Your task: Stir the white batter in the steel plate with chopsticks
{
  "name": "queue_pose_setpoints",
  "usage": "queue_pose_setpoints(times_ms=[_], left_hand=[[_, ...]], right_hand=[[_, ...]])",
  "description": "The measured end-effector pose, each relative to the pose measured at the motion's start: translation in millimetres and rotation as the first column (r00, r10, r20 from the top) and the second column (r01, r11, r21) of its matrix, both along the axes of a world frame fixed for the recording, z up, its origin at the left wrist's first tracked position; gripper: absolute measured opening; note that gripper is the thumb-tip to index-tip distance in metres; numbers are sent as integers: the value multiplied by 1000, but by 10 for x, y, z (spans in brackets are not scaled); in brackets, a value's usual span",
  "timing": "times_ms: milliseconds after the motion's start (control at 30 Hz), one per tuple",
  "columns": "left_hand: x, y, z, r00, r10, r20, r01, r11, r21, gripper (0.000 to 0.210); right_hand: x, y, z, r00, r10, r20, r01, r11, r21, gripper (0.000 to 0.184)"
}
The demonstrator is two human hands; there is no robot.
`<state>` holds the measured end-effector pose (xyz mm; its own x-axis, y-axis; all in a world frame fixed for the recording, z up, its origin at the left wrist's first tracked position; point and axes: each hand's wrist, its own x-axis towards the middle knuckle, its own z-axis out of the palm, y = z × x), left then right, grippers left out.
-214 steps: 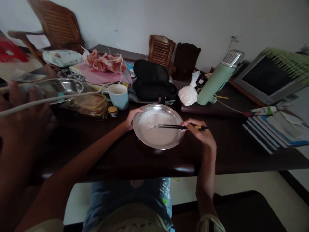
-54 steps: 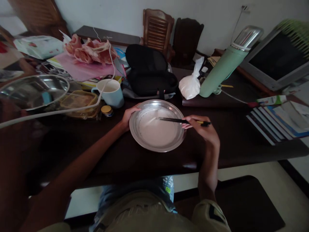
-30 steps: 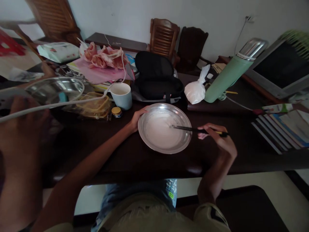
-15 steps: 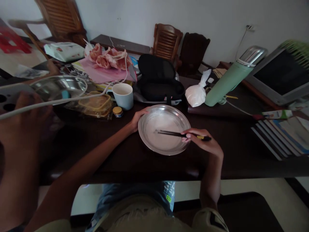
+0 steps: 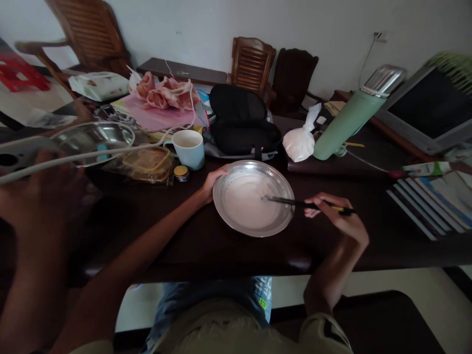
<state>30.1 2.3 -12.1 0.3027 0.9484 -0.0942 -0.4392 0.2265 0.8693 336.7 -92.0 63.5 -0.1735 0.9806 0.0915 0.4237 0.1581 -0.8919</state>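
A round metal bowl (image 5: 254,230) stands on the dark table in front of me, holding a whitish mixture (image 5: 249,201). My left hand (image 5: 215,181) grips its left rim, fingers along the outer edge and partly hidden. In my right hand (image 5: 334,210) is a pair of dark chopsticks (image 5: 295,201), held just beyond the bowl's right rim. Their tips dip into the mixture right of the middle. Close by my left hand are a pale blue mug (image 5: 189,150) and a small jar with a yellow lid (image 5: 181,172).
Another person's hand (image 5: 40,191) is at the left, beside a second metal bowl (image 5: 96,140) and a white cable. Behind lie a black case (image 5: 241,123), a pink sheet and a tied bag of white powder (image 5: 299,144). A green thermos (image 5: 350,120) and books (image 5: 431,204) are to the right.
My right hand has moved right, drawing the chopstick tips from the bowl's middle toward its right side. My left hand stays on the rim. The other person's hand at left has shifted slightly.
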Motion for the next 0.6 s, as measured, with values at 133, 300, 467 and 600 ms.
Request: queue_pose_setpoints(times_ms=[133, 300, 467, 600], left_hand=[[2, 2, 6, 1000, 3, -28, -3, 1000, -13, 43], [1, 10, -11, 1000, 3, -22, -3, 1000, 0, 44], [-5, 23, -23, 1000, -3, -13, 3, 1000, -3, 41], [-5, 20, -12, 1000, 4, -4, -4, 1000, -1, 41]], right_hand=[[-27, 14, -20, 995, 100, -17, -101, 992, -72, 30], [19, 0, -54, 985, -162, -59, 163, 987, 5, 28], [-70, -5, -40, 996, 74, -46, -78, 994, -77, 28], [-59, -1, -44, 985, -155, -75, 157, 988, 14, 26]])
